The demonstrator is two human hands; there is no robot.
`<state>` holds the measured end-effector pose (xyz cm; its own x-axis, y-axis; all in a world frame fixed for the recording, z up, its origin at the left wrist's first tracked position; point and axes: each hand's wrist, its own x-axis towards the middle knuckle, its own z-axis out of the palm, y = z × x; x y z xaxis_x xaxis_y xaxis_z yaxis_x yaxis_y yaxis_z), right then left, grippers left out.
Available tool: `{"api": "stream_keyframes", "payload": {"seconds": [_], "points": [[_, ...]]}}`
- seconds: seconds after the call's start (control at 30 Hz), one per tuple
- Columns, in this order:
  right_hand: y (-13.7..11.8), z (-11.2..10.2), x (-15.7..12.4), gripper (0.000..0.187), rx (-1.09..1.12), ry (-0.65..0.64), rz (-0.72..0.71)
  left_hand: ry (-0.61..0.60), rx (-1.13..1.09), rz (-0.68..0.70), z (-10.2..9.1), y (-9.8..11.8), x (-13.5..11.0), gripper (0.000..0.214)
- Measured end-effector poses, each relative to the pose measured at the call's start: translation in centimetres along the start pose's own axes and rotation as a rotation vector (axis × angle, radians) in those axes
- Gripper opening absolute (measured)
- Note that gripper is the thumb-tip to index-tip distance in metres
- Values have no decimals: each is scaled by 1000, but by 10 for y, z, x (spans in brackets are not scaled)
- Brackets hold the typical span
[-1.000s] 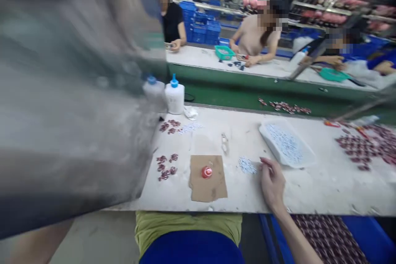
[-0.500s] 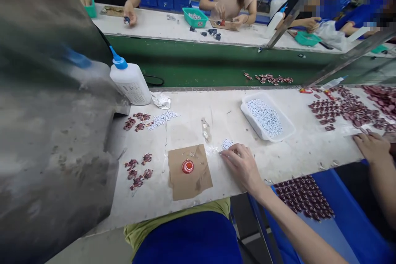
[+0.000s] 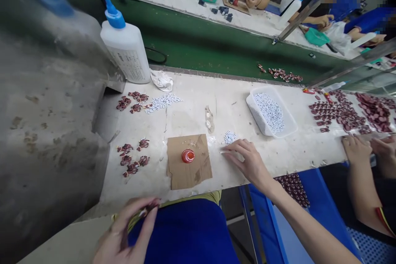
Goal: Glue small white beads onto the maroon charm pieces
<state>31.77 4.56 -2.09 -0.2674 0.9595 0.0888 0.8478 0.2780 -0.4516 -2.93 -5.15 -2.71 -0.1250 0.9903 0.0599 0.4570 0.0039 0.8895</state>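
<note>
My left hand is low at the front, over my lap, fingers pinched on a small dark red piece. My right hand rests on the white bench with its fingers stretched out, fingertips just below a little heap of white bits; nothing shows in it. Between my hands lies a brown cardboard square with a red cap on it. Left of it is a cluster of dark red pieces.
A large grey metal housing fills the left. A white glue bottle, a white tray of bits, more red pieces, a green conveyor. Another person's hands rest at right; a blue bin below.
The view has tilted down. My left hand has come into sight at the bottom, pinching a red piece. My right hand stays by the small white heap.
</note>
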Motion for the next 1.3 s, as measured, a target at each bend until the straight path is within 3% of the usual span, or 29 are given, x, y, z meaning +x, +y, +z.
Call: {"api": "stream_keyframes", "payload": {"seconds": [0.13, 0.43, 0.6, 0.7, 0.9, 1.07, 1.3], "points": [[-2, 4, 3, 13, -18, -31, -27, -88, 5, 55, 14, 3, 22, 21], [-6, 4, 12, 19, -137, -124, -96, -100, 16, 140, 15, 17, 47, 19], [-23, 6, 17, 15, 226, -49, 18, -113, -19, 214, 16, 21, 54, 26], [-42, 9, 27, 12, 389, -44, 63, -91, -12, 172, 17, 22, 55, 29], [-68, 14, 44, 13, 394, -88, -71, -41, 24, 105, 18, 24, 53, 14], [-68, 20, 46, 18, 293, -80, -194, -49, 27, 156, 17, 24, 54, 15], [-68, 20, 47, 21, 273, -83, -221, -51, 6, 134, 19, 20, 55, 16]]}}
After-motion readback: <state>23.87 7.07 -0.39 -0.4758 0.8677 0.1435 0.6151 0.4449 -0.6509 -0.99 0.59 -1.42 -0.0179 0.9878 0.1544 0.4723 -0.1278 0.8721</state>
